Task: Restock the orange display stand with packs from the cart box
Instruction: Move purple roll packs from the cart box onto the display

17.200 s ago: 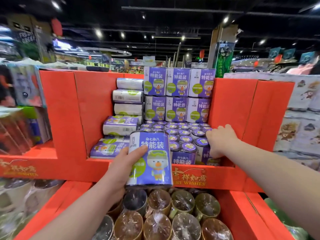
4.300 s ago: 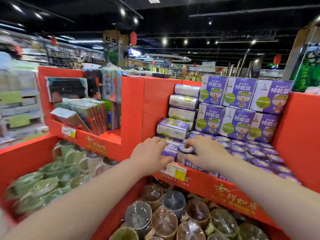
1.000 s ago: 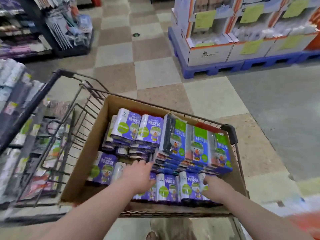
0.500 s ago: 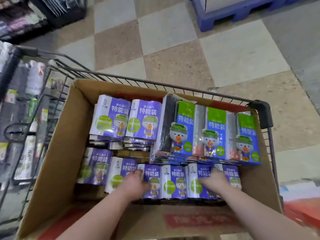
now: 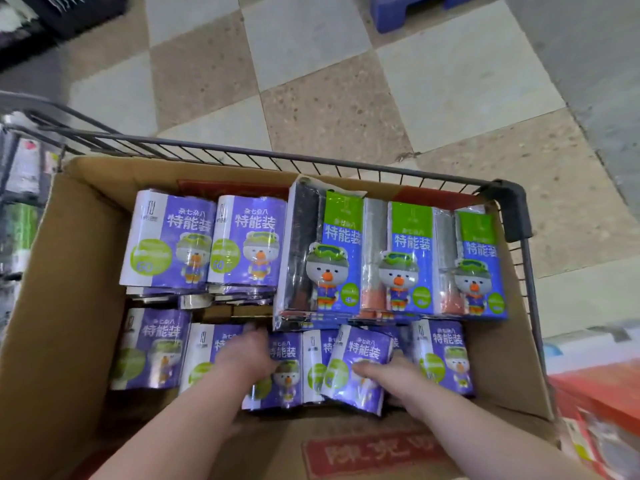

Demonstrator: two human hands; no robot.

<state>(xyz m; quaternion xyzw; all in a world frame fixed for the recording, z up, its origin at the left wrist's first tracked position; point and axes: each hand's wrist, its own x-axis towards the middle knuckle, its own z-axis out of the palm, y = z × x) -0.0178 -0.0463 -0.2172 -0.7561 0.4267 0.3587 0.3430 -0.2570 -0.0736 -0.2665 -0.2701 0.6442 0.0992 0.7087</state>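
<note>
A cardboard box (image 5: 65, 271) sits in the wire cart (image 5: 311, 164), filled with purple packs bearing a cartoon bear. My left hand (image 5: 247, 355) reaches into the near row, its fingers curled over the top edge of a purple pack (image 5: 280, 375). My right hand (image 5: 384, 372) grips a second purple pack (image 5: 360, 351), thumb on its front; that pack is tilted and raised out of the row. More purple packs (image 5: 169, 240) lie at the far left of the box. Three blue-and-green packs (image 5: 412, 258) lie at the far right. Only a corner of the orange stand (image 5: 595, 393) shows at the lower right.
The cart stands on a checkered tile floor (image 5: 346, 98). Shelves of goods (image 5: 17, 188) run along the cart's left side. A blue pallet foot (image 5: 398, 15) shows at the top. The box's near flap (image 5: 363, 455) carries red print.
I have turned from the stand to the cart and leaned closer. Both hands have closed on packs in the near row; the right one has tilted its pack up.
</note>
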